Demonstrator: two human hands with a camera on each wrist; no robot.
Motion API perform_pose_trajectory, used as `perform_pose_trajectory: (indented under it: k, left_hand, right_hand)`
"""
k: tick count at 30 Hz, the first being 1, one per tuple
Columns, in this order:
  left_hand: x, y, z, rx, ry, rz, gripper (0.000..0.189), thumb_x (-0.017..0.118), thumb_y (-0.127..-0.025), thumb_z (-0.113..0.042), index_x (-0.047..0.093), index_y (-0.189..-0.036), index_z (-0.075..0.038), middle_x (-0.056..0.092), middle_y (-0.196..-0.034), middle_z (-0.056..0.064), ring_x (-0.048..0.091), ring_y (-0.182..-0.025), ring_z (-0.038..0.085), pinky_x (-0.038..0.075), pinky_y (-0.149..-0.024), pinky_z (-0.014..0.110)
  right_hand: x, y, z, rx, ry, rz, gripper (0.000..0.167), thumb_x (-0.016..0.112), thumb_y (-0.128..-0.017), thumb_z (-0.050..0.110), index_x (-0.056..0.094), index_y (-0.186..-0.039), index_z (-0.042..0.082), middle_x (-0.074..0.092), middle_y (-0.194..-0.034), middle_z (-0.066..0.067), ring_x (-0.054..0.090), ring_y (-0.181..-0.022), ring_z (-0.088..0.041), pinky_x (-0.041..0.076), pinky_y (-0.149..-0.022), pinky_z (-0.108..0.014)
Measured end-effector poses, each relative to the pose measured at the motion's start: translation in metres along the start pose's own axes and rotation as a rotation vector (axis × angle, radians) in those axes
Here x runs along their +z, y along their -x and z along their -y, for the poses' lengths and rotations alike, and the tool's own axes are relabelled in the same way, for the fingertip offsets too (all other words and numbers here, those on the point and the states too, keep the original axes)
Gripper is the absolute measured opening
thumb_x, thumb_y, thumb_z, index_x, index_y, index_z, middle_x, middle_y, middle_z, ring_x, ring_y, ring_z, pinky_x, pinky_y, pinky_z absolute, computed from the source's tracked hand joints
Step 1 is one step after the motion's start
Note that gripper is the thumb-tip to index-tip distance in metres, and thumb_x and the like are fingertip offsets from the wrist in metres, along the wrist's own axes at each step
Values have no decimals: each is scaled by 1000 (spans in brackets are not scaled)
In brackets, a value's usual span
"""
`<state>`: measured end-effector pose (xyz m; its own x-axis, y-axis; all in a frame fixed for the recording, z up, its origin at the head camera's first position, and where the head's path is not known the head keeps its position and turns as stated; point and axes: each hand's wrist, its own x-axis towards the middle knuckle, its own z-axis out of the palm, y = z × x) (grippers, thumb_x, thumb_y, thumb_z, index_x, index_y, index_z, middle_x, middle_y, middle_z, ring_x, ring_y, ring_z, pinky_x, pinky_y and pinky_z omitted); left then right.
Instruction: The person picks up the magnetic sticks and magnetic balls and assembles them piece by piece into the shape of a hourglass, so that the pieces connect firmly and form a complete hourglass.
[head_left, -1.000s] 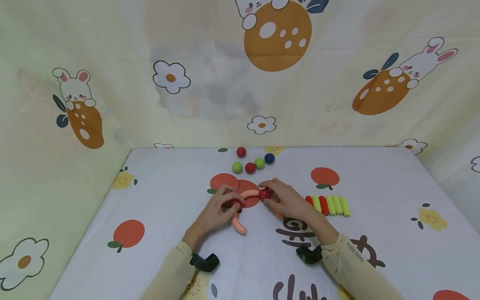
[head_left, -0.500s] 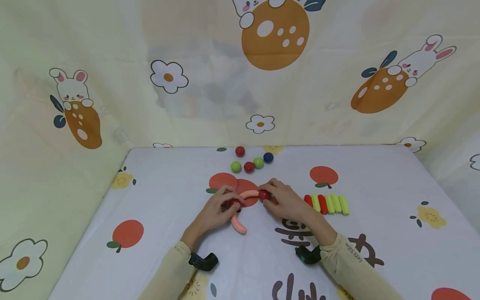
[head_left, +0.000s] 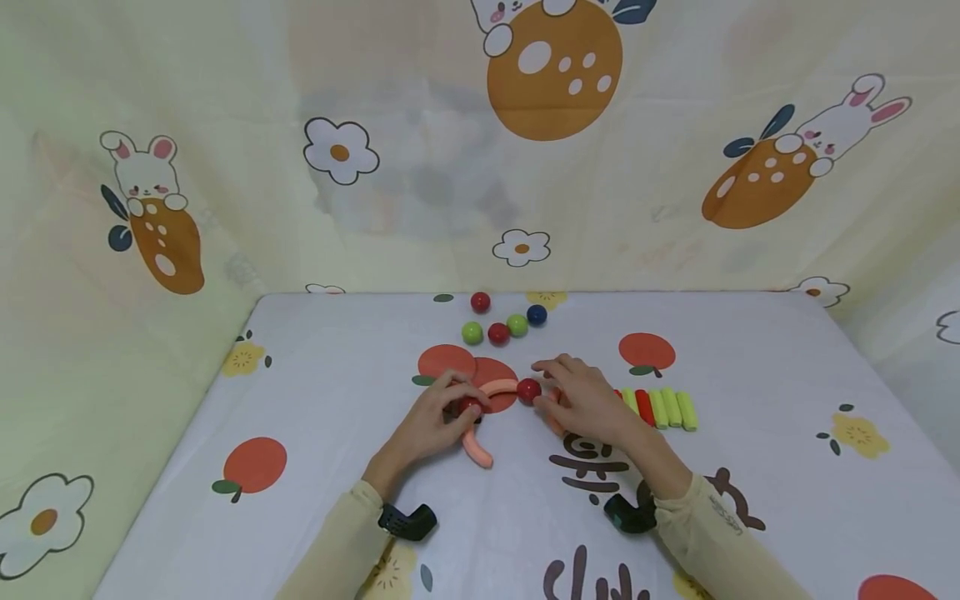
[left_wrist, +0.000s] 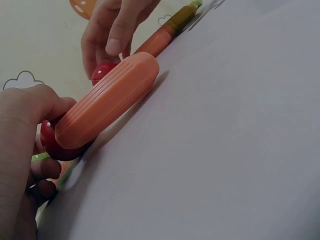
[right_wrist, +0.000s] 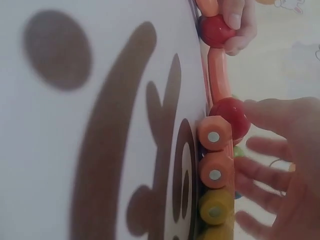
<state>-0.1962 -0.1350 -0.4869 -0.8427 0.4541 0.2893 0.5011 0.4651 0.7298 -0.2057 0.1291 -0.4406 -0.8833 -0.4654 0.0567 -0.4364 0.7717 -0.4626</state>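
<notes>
My left hand (head_left: 438, 417) pinches a red ball (left_wrist: 62, 145) between thumb and fingers. A curved orange rod (head_left: 477, 450) runs from that ball toward me. Another curved orange rod (head_left: 498, 387) links it to a second red ball (head_left: 528, 391). Beside this second ball is my right hand (head_left: 581, 404), its fingers apart and gripping nothing; in the right wrist view the thumb lies at the ball's edge, and I cannot tell whether it touches. More orange rods (right_wrist: 215, 132) with silvery end discs lie by the right hand, partly hidden by it in the head view.
Behind the hands are loose balls: a red one (head_left: 481, 302), another red one (head_left: 498, 334), two green ones, one of them (head_left: 472, 332) at the left, and a blue one (head_left: 537, 315). Several red and yellow-green rods (head_left: 660, 409) lie in a row at the right. A printed cloth covers the table (head_left: 337, 350).
My right hand has released the second red ball and shifted slightly right, its fingers spreading. The left hand keeps its hold, and the joined pieces stay in place.
</notes>
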Motion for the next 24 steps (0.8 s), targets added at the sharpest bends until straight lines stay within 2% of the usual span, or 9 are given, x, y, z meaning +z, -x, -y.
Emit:
perform_pose_trajectory:
  k: [4,8,19,24]
  left_hand:
    - [-1,0,1,6,5,-1,16,61,-90,-16,68,-102,-25,49,-104,-6,48,-82,8,44,-70,21]
    - [-1,0,1,9,-7,-9,15,61,-90,-17,67,-102,-24,48,-105,-5,48,-82,9,42,-69,22]
    - [0,0,2,1,-25,-9,14,60,-91,-19,67,-102,-24,48,-105,-6,47,-83,8,42,-70,22]
    - [0,0,3,-1,-24,-6,14,60,-91,-18,67,-102,-23,48,-105,-6,46,-83,8,41,-69,22]
  right_hand:
    - [0,5,-1,10,104,-19,46,65,-85,35,58,-123,11,58,-112,-6,50,-103,-22,44,-90,-48]
    - [0,9,0,14,155,-2,50,67,-82,42,61,-121,10,57,-111,-7,50,-102,-22,45,-89,-47]
    - [1,17,-1,31,196,48,71,72,-76,50,53,-131,9,54,-122,-11,49,-112,-27,43,-95,-52]
    - [4,18,-3,24,184,38,72,73,-75,49,52,-131,8,53,-123,-11,48,-114,-29,42,-96,-53]
